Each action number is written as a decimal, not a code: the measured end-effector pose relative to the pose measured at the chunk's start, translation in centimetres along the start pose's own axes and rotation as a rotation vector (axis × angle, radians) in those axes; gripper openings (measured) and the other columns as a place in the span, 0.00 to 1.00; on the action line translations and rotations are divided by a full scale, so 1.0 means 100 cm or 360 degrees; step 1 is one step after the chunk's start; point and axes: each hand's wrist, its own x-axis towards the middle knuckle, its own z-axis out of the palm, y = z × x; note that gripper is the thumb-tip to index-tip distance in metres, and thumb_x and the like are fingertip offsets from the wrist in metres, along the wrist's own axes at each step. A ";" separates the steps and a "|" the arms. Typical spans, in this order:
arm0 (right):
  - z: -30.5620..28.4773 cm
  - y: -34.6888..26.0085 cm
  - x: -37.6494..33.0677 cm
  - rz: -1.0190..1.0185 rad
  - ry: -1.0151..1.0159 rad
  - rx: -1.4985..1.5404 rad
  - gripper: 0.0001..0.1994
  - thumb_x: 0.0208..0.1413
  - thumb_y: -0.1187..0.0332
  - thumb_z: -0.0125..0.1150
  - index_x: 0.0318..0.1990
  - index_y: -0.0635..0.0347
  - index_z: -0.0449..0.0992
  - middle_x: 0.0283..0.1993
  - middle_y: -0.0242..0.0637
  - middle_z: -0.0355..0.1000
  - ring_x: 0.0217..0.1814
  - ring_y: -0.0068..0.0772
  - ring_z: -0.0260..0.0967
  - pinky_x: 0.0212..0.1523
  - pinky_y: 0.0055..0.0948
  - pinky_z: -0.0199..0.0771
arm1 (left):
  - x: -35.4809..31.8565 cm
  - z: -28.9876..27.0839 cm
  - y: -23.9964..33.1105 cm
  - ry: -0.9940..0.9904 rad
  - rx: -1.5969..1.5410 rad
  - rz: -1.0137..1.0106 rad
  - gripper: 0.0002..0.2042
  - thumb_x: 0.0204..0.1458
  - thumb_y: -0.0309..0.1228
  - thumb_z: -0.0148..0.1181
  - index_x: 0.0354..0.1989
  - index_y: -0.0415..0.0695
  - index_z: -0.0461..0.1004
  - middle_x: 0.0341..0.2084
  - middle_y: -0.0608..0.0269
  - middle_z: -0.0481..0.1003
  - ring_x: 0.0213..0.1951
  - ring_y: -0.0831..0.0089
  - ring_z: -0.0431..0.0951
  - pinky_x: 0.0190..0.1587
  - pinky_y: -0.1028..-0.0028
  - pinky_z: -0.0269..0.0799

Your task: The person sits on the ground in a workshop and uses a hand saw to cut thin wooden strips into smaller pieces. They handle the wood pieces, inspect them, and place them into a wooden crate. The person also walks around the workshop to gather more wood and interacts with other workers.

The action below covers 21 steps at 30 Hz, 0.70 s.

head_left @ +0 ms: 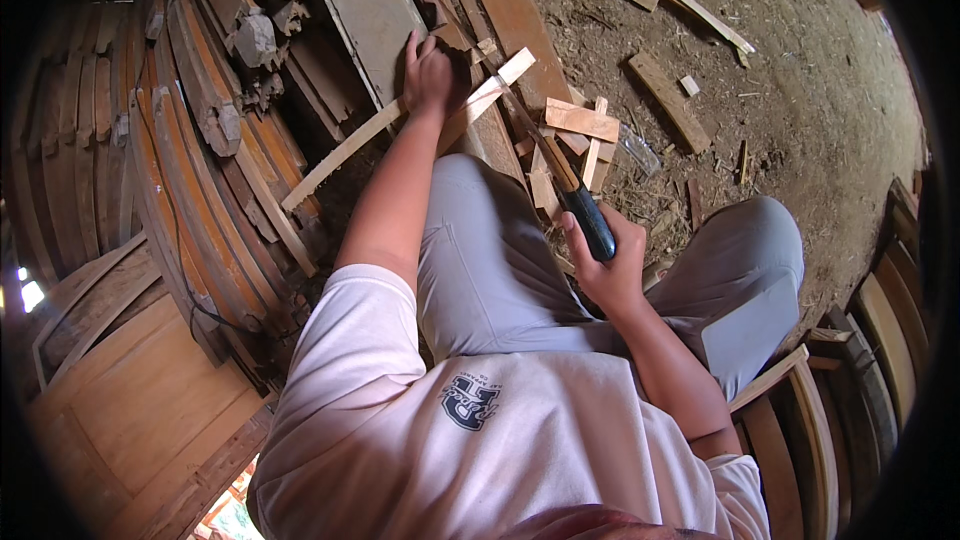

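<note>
Gripping one saw [562, 168] by its dark handle [590, 225], the right hand [615, 265] is wrapped closely around it, thumb along the side. The saw lies between the person's knees and the left hand. Its long axis slants across the view: handle toward the body, blade pointing forward and to the person's left, the tip end at one pale strip [516, 66]. That strip runs from lower left to upper right, nearly square to the saw.

The left hand [435, 80] is palm down, index finger stretched forward, the others bent; whether it has hold of anything, I cannot tell. A second strip [340, 160] passes by its wrist and reaches toward the stacked timber [215, 90]. Just ahead lies one grey board [365, 10] with one square hole. Several offcuts [582, 120] are heaped right of the blade; beyond them, on the ground [800, 60], sit one short plank [668, 102] and one whitish block [689, 86].
</note>
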 end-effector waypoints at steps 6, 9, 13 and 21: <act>-0.003 0.000 0.004 -0.0010 0.0032 -0.0014 0.15 0.57 0.67 0.69 0.24 0.65 0.72 0.15 0.40 0.63 0.15 0.28 0.60 0.20 0.31 0.62 | 0.020 -0.069 0.037 -0.0342 0.0009 0.0067 0.16 0.56 0.39 0.49 0.40 0.48 0.84 0.47 0.58 0.81 0.65 0.67 0.69 0.77 0.60 0.40; -0.001 -0.003 0.005 0.0013 -0.0002 -0.0011 0.15 0.57 0.67 0.69 0.24 0.65 0.73 0.15 0.40 0.64 0.15 0.28 0.60 0.20 0.31 0.63 | 0.010 -0.029 0.022 -0.0362 0.0109 0.0026 0.19 0.61 0.39 0.44 0.42 0.47 0.84 0.56 0.56 0.78 0.72 0.66 0.61 0.78 0.62 0.37; 0.000 0.001 0.002 0.0053 -0.0005 0.0041 0.14 0.57 0.67 0.69 0.24 0.65 0.73 0.15 0.41 0.64 0.15 0.29 0.61 0.20 0.31 0.63 | 0.010 -0.013 0.020 -0.0342 0.0147 0.0013 0.19 0.63 0.34 0.41 0.45 0.46 0.83 0.59 0.58 0.76 0.73 0.68 0.58 0.79 0.65 0.34; -0.008 -0.005 -0.003 0.0070 -0.0017 -0.0043 0.14 0.57 0.68 0.69 0.24 0.64 0.72 0.15 0.41 0.65 0.15 0.30 0.63 0.20 0.31 0.63 | 0.010 -0.017 0.031 -0.0285 0.0222 0.0051 0.18 0.63 0.32 0.41 0.44 0.44 0.82 0.58 0.57 0.76 0.72 0.71 0.59 0.78 0.67 0.41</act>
